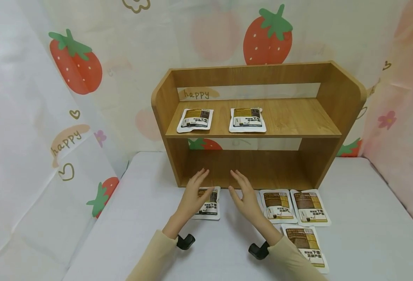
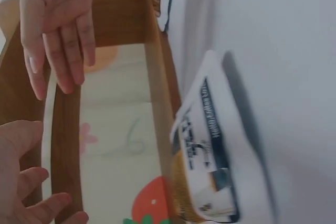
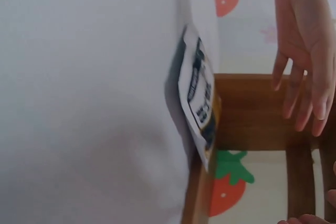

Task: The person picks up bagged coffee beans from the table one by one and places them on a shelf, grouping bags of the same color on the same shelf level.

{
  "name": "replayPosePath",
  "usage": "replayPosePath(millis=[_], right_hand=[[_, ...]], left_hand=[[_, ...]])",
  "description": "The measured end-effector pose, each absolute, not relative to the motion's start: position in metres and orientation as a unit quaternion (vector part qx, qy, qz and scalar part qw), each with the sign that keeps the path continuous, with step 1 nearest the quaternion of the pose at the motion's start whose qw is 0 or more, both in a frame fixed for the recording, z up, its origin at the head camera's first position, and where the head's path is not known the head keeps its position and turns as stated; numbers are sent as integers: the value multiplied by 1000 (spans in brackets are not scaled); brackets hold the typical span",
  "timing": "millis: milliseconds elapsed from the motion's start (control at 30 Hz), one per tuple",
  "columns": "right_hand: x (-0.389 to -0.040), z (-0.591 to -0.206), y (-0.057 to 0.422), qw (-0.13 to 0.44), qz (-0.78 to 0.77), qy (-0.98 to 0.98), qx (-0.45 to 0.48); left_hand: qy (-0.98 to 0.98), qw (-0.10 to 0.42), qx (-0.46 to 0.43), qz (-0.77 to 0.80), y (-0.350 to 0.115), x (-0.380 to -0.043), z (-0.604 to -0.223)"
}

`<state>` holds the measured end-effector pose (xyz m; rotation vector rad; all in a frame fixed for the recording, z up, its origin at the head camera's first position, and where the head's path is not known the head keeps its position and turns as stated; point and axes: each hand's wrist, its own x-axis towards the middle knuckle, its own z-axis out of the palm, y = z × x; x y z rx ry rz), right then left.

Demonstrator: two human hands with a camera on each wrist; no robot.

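Observation:
My left hand hovers with fingers extended above a flat white-edged food pouch on the table, partly covering it. A gap shows between this hand and that pouch in the left wrist view. To its right, my right hand is held out with straight fingers, palm turned toward the left hand, holding nothing. Both hands are before the lower compartment of a wooden two-tier shelf. On the upper board lie two similar pouches, one at the left and one near the middle.
Three brown-labelled pouches lie on the table at the right: one near the shelf, one beside it, and one closer, partly behind the right sleeve. The shelf's right side panel rises behind them. Strawberry-printed cloth hangs behind.

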<state>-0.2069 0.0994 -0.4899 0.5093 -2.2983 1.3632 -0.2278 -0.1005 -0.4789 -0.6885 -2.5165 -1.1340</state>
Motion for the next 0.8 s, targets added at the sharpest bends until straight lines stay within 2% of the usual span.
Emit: replayPosePath(millis=[333,567,800], right_hand=[[-200,-509,88,140,536,-814,177],[-198,-521,81,108,536,-821,164],[-196,-529,77,28,548,-826,128]], left_hand=[[-874,90,-205,-431,-115,-219,-496],[-888,71,-189,-414,-123,-220,-507],[-900,15,-170,-400,-136,-219,-513]])
